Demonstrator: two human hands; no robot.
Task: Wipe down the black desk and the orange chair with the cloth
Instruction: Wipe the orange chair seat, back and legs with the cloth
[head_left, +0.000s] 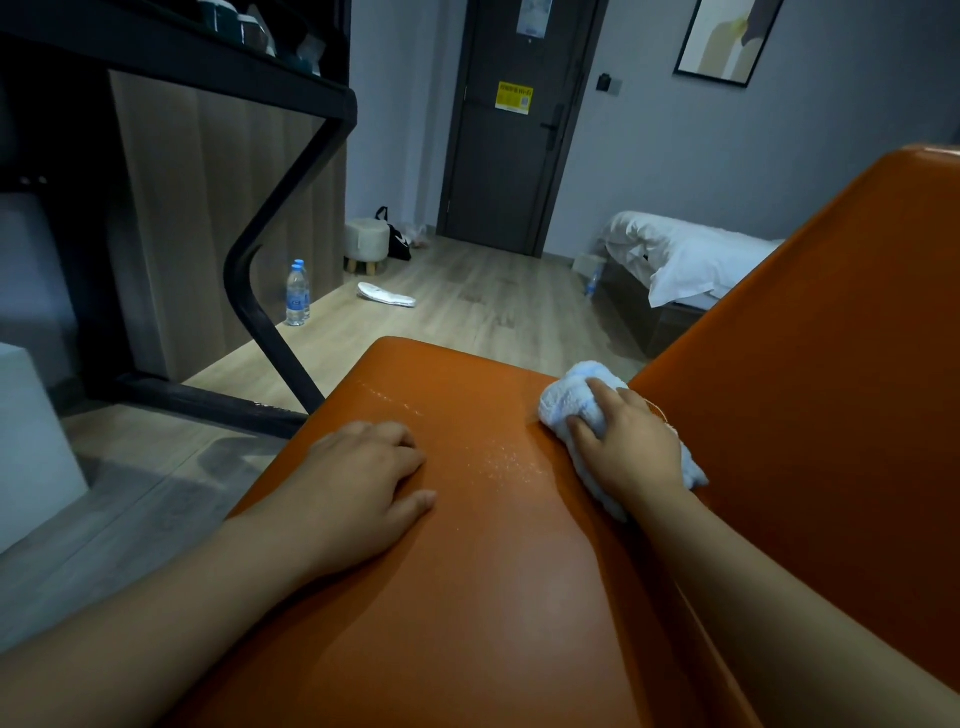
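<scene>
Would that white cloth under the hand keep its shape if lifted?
Probably not: the white cloth bunches in soft folds under the right hand, so it would likely droop. Droplets on the orange chair seat hint it is damp, so slightly heavier.

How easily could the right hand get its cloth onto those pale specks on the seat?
Probably easily, yes: the right hand holds the cloth just beside the specks, only bare orange chair seat between them.

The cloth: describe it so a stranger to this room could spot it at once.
Find the orange chair filling the foreground; at the back of its seat, against the backrest, the right hand grips the cloth. It is bunched and fluffy, unlike the flat white slipper on the floor beyond.
</scene>
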